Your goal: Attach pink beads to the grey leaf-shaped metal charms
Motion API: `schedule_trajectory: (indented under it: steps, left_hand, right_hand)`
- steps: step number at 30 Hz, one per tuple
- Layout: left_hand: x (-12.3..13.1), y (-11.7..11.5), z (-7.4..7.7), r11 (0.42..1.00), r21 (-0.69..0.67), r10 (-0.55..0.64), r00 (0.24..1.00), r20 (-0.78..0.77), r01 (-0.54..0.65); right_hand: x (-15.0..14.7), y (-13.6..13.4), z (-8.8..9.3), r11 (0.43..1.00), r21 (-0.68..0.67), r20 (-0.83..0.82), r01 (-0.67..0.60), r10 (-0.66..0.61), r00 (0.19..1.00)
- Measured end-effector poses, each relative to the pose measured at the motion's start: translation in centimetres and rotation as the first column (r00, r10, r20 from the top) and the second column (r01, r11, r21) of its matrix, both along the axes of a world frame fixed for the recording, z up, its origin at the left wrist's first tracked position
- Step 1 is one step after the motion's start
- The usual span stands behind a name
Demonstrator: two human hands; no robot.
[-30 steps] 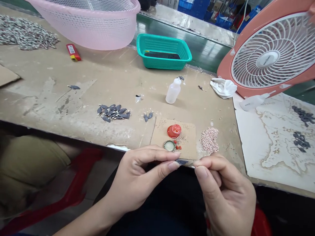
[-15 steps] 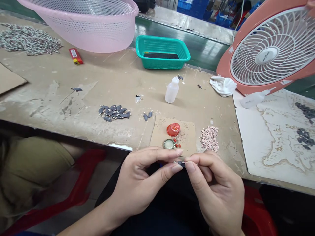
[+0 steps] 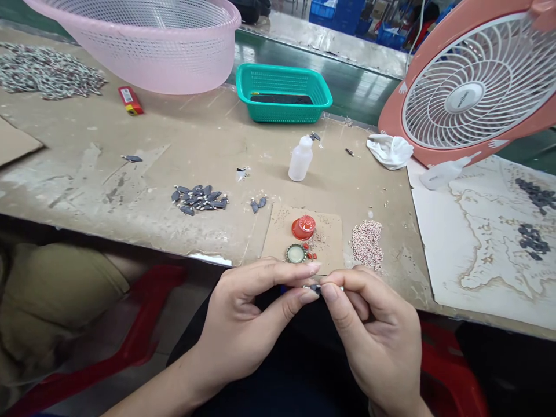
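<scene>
Over my lap at the table's front edge, both hands meet on one small dark grey piece (image 3: 314, 288) with pale tips. My left hand (image 3: 247, 321) pinches its left end between thumb and fingers. At the other end, the thumb and forefinger of my right hand (image 3: 376, 327) close on it, covering part of it. Just beyond my fingers lies a cardboard square (image 3: 278, 231) bearing a red cup-shaped piece (image 3: 303, 227), a bottle cap (image 3: 296, 253) and several small red bits (image 3: 310, 255). Right of the square is a pile of tiny pinkish-white beads (image 3: 367, 243).
Similar dark pieces (image 3: 200, 198) are heaped left of the cardboard. A squeeze bottle (image 3: 300, 158) stands behind it, before a green basket (image 3: 282, 113). A pink basket (image 3: 174, 63) and lighter (image 3: 130, 101) sit back left; a fan (image 3: 464, 98) stands at right. Another person's knee (image 3: 65, 284) shows at left.
The whole scene sits slightly further left in the picture. My right hand has shifted a little left, and a pale tip now shows beyond its fingertips. Both hands keep their pinch.
</scene>
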State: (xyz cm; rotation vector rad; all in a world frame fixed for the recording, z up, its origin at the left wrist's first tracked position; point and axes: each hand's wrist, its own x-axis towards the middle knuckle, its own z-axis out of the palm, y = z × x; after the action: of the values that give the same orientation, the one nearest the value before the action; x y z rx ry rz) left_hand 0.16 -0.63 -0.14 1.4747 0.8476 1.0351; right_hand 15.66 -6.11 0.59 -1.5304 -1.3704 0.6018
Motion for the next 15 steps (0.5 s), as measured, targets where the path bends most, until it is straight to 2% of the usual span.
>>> schedule_trajectory:
  steps: [4, 9, 15]
  left_hand:
    - [-0.2, 0.1, -0.6, 0.997, 0.080, -0.023, 1.000, 0.015, 0.022]
    - [-0.3, 0.1, -1.2, 0.979, 0.200, -0.028, 0.999, 0.022, 0.023]
    - [-0.3, 0.2, -1.1, 0.975, 0.219, -0.028, 1.000, -0.014, 0.030]
  right_hand:
    - [0.1, 0.0, -0.2, 1.000, -0.026, -0.025, -0.012, 0.011, 1.000]
    - [-0.1, 0.0, -0.3, 1.000, 0.004, -0.020, -0.016, 0.016, 1.000]
    - [0.1, 0.1, -0.5, 0.995, 0.099, 0.089, -0.024, 0.015, 0.996]
